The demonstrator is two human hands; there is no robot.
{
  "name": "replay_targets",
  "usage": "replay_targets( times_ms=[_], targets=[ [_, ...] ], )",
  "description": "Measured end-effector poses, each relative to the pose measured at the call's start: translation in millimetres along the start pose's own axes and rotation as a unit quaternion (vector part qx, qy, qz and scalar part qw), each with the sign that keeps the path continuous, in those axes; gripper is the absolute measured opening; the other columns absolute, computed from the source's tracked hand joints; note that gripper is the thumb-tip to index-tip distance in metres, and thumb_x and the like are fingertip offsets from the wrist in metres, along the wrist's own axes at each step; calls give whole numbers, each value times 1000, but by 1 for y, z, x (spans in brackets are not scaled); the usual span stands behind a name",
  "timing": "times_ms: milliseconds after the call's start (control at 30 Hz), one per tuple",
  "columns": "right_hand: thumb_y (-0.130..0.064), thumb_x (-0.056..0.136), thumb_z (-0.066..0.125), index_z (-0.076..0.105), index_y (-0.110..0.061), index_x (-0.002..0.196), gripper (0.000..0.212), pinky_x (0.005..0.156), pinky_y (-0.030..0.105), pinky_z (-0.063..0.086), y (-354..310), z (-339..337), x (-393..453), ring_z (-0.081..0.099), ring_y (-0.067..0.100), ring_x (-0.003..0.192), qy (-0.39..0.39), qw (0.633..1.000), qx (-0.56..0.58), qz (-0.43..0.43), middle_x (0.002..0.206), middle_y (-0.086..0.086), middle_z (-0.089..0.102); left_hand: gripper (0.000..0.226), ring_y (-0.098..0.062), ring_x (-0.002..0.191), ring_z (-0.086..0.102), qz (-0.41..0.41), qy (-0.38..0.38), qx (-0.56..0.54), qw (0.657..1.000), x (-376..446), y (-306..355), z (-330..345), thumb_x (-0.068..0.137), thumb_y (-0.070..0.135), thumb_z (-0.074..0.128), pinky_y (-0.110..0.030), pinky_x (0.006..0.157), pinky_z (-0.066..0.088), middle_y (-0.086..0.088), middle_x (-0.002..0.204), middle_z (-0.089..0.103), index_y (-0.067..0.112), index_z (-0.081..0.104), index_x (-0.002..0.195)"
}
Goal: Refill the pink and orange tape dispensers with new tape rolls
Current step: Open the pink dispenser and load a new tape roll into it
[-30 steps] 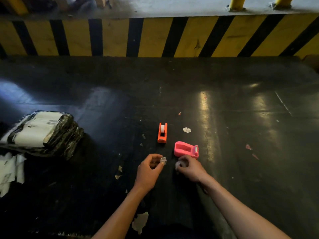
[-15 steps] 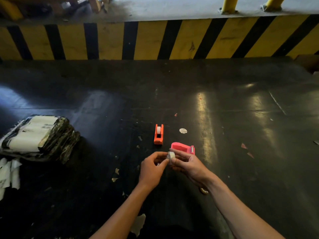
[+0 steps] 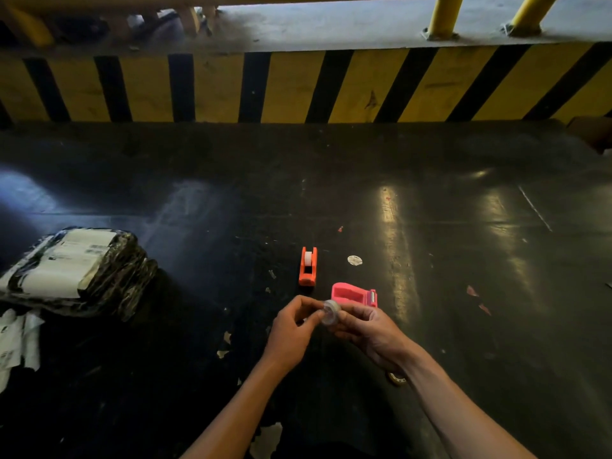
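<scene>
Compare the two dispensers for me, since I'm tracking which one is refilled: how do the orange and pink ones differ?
The orange dispenser holds a white roll; the pink dispenser shows an empty cavity. The orange one is narrower and points lengthwise away; the pink one is wider and lies crosswise, just beyond the hands. Both rest on the dark floor, untouched.

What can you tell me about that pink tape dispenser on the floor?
The pink tape dispenser looks like moulded plastic, with a hollow, empty roll bay and a small metallic cutter strip at its right end. It rests on the dark surface, right of the orange one, just beyond both hands; nothing visibly touches it.
</scene>
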State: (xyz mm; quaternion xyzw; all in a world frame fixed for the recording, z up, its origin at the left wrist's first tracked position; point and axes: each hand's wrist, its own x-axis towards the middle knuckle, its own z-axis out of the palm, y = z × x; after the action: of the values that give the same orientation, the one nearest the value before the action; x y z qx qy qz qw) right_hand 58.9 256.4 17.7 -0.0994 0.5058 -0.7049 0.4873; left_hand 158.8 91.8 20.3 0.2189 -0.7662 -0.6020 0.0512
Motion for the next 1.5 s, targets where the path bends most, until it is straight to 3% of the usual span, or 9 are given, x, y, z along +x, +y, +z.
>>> replay_targets(
  times_ms=[200, 400, 733, 800, 900, 1033, 1133, 1333, 1500],
  targets=[
    [-14, 87, 71, 68, -10, 121, 34, 88, 37, 57, -2, -2, 0, 69, 30, 102, 18, 1000, 15, 3, 118, 20, 71, 15, -8, 90, 72, -56, -22, -89, 994, 6, 5, -2, 91, 15, 70, -18, 67, 56, -1, 104, 73, 21, 63, 103],
    [-23, 92, 64, 66, -10, 118, 30, 81, 36, 58, -4, 2, 4, 70, 31, 95, 64, 998, -18, -16, 112, 20, 73, 23, -17, 95, 74, -82, -17, -124, 989, 10, 5, 0, 87, 11, 73, -38, 83, 61, -6, 106, 73, 17, 60, 106],
    [-16, 84, 76, 70, -23, 104, 22, 84, 40, 60, -10, -11, 15, 72, 27, 97, 59, 976, -186, -97, 101, 12, 75, 20, -17, 94, 74, -76, -34, -140, 987, 22, 5, 3, 86, 13, 75, -28, 77, 60, -7, 104, 75, 16, 65, 104],
    [-14, 84, 76, 70, -27, 99, 20, 83, 37, 58, -17, -21, 22, 71, 21, 94, 105, 951, -264, -125, 96, 6, 75, 21, -6, 93, 71, -56, -33, -87, 994, 31, 3, 3, 87, 16, 74, -20, 74, 58, -1, 106, 72, 23, 65, 104],
    [-16, 84, 76, 65, -27, 97, 20, 77, 24, 51, -31, -41, 35, 66, 10, 87, 197, 843, -469, -173, 92, -6, 71, 34, 7, 98, 65, -20, -41, 33, 998, 48, 2, 7, 87, 16, 74, -14, 77, 56, 6, 122, 64, 34, 61, 113],
    [-19, 90, 68, 65, -23, 99, 11, 69, 26, 47, -30, -57, 43, 63, 14, 79, 140, 773, -589, -189, 90, -1, 69, 67, -13, 139, 41, 35, -90, 220, 971, 73, 1, 21, 88, 13, 71, -40, 113, 42, 2, 152, 44, 27, 43, 147],
    [-17, 89, 65, 63, -24, 103, 17, 72, 35, 52, -24, -63, 46, 64, 20, 83, 125, 746, -625, -192, 94, 3, 67, 68, -18, 147, 30, 45, -153, 290, 944, 85, 4, 30, 91, 15, 67, -42, 120, 30, -2, 159, 36, 24, 37, 151],
    [-15, 86, 67, 57, -30, 105, 26, 71, 27, 47, -26, -66, 57, 62, 19, 84, 110, 723, -654, -193, 92, -2, 62, 48, -15, 124, 57, 10, -168, 267, 949, 92, 6, 34, 93, 13, 63, -43, 105, 49, 1, 136, 59, 25, 53, 139],
    [-16, 86, 68, 56, -31, 102, 25, 70, 26, 46, -27, -72, 57, 62, 19, 83, 102, 717, -665, -184, 92, -2, 62, 56, -18, 126, 56, -2, -165, 279, 946, 95, 8, 33, 93, 15, 64, -42, 106, 48, -2, 139, 58, 22, 46, 145]
  ],
)
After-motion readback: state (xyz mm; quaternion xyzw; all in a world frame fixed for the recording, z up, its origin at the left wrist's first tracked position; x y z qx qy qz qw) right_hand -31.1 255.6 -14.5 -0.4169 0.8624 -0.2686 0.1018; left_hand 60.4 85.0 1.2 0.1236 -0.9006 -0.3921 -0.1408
